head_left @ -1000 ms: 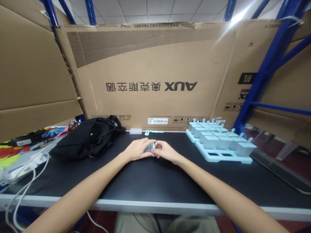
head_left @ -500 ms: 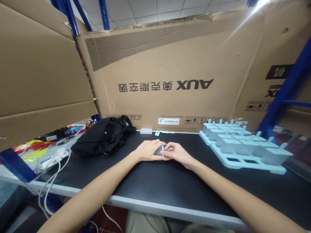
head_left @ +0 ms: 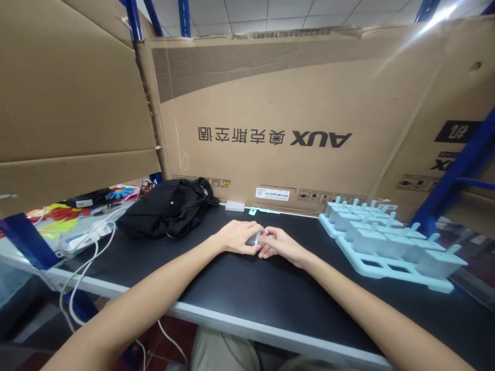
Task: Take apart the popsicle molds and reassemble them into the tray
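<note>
My left hand (head_left: pixel 242 237) curls over a small greyish popsicle mold (head_left: pixel 251 240) with a light blue edge, most of it covered by fingers. From the other side, my right hand (head_left: pixel 276 242) pinches at that light blue edge with bent fingers. Both hands meet just above the middle of the black tabletop (head_left: pixel 232 281). On the right, a light blue popsicle mold tray (head_left: pixel 371 265) carries several translucent molds with stick-handled lids. Two slots at its near side hold no mold.
A black bag (head_left: pixel 166 208) lies at left, beside white cables (head_left: pixel 95 247) and a power strip. A small white box (head_left: pixel 234 206) and a light blue strip (head_left: pixel 265 211) rest at the back. Cardboard (head_left: pixel 270 103) walls the table; a blue post (head_left: pixel 460 165) stands at right.
The view has shifted slightly. My right fingers have moved on the light blue edge of the mold, covering more of it; both hands stay together.
</note>
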### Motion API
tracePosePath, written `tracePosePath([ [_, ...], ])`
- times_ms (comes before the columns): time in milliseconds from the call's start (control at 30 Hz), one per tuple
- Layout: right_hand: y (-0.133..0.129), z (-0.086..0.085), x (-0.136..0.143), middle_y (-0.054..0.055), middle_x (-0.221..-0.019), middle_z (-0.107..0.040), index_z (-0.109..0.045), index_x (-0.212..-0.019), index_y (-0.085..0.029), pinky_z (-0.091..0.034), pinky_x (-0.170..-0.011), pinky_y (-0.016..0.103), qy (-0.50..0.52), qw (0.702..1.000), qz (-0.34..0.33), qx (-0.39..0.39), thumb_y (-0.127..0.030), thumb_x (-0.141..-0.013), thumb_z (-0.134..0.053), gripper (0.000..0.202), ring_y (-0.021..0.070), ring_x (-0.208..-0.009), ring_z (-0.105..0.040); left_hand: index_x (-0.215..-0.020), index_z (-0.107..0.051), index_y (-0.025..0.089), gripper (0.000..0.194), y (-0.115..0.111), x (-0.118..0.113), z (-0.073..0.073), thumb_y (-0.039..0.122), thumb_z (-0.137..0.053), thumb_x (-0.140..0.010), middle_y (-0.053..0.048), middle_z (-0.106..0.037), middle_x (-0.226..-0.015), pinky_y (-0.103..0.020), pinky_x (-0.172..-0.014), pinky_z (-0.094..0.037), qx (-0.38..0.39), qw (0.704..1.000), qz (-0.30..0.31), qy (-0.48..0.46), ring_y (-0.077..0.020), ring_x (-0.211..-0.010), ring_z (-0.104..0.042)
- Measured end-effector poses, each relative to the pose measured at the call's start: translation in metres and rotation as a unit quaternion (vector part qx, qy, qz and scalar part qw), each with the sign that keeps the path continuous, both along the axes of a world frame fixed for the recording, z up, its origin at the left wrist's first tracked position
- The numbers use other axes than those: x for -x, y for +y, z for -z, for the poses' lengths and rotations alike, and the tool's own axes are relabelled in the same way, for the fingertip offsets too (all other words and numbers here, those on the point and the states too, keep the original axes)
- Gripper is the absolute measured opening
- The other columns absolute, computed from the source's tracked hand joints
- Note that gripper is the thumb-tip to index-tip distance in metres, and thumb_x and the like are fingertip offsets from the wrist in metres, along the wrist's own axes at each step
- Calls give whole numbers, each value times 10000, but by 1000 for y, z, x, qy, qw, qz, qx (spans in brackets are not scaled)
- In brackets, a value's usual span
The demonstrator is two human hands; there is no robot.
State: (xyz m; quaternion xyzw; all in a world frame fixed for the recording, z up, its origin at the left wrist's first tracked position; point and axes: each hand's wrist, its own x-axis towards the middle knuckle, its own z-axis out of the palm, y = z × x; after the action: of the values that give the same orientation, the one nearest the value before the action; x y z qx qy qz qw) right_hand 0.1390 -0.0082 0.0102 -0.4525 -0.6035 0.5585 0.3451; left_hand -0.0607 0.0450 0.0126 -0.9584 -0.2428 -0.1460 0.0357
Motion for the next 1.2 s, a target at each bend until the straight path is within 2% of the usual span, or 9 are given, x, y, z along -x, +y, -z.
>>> tracePosePath([
  [100, 28, -6, -13, 100, -871, -717, -505, -931, -185, -546, -666, 307, -153, 984, 28, -89, -450, -975, -378, 297, 162, -684, -690, -1204, -489, 289, 430, 4, 3, -1, 522, -518, -844, -24, -650, -1135, -305, -728, -501, -2, 999, -34, 6, -231, -942, -673],
  [133, 40, -8, -17, 104, -887, -711, -516, -931, -178, -533, -688, 301, -248, 955, 61, -152, -396, -983, -348, 280, 160, -707, -684, -1204, -488, 289, 427, 5, 4, -1, 523, -510, -848, -25, -650, -1138, -314, -726, -501, -2, 999, -45, 8, -235, -928, -676],
  [233, 79, -12, -27, 145, -1032, -680, -551, -979, -150, -481, -842, 316, -486, 812, 131, -296, -262, -943, -417, 179, 202, -941, -657, -1209, -491, 286, 431, 6, 4, -1, 531, -494, -854, -29, -646, -1128, -329, -711, -501, -5, 998, -66, 23, -240, -882, -681],
  [300, 100, -13, -29, 179, -1143, -638, -555, -1050, -131, -449, -913, 346, -534, 775, 132, -310, -203, -908, -462, 185, 242, -1073, -612, -1208, -499, 291, 428, 6, 3, -2, 542, -474, -862, -26, -640, -1113, -328, -697, -499, -10, 996, -74, 41, -234, -855, -681],
  [500, 134, -8, -24, 210, -1132, -630, -581, -1102, -102, -473, -865, 398, -609, 739, 87, -275, -74, -826, -501, 288, 314, -1082, -611, -1171, -532, 332, 387, 10, 3, -3, 572, -363, -918, -6, -606, -1099, -296, -656, -478, -20, 993, -74, 94, -205, -817, -675],
  [667, 133, -9, -20, 203, -1183, -622, -610, -1149, -116, -483, -884, 374, -656, 709, 62, -250, -89, -818, -525, 343, 305, -1128, -600, -1106, -560, 305, 391, 15, 9, -1, 587, -356, -929, -21, -596, -1060, -281, -656, -462, -29, 992, -67, 99, -203, -823, -667],
  [800, 131, -13, -23, 201, -1182, -633, -656, -1126, -116, -499, -874, 362, -674, 701, 45, -226, -127, -792, -576, 344, 302, -1100, -624, -1092, -552, 294, 464, 17, 11, 1, 671, -356, -905, -20, -605, -1027, -283, -631, -448, -23, 994, -71, 80, -210, -787, -664],
  [1067, 121, -22, -29, 215, -1095, -663, -679, -983, -109, -512, -789, 394, -640, 731, 57, -230, -149, -701, -645, 286, 339, -1001, -659, -1083, -542, 295, 322, 14, 11, -1, 545, -446, -904, -2, -622, -1018, -288, -651, -453, 8, 996, -83, 44, -205, -786, -654],
  [1200, 92, -24, -36, 126, -1015, -682, -602, -965, -162, -497, -779, 326, -583, 761, 91, -271, -185, -776, -555, 196, 245, -945, -666, -1151, -502, 276, 360, 16, 13, 2, 546, -461, -917, -27, -617, -1080, -338, -753, -486, 73, 994, -71, -48, -226, -878, -640],
])
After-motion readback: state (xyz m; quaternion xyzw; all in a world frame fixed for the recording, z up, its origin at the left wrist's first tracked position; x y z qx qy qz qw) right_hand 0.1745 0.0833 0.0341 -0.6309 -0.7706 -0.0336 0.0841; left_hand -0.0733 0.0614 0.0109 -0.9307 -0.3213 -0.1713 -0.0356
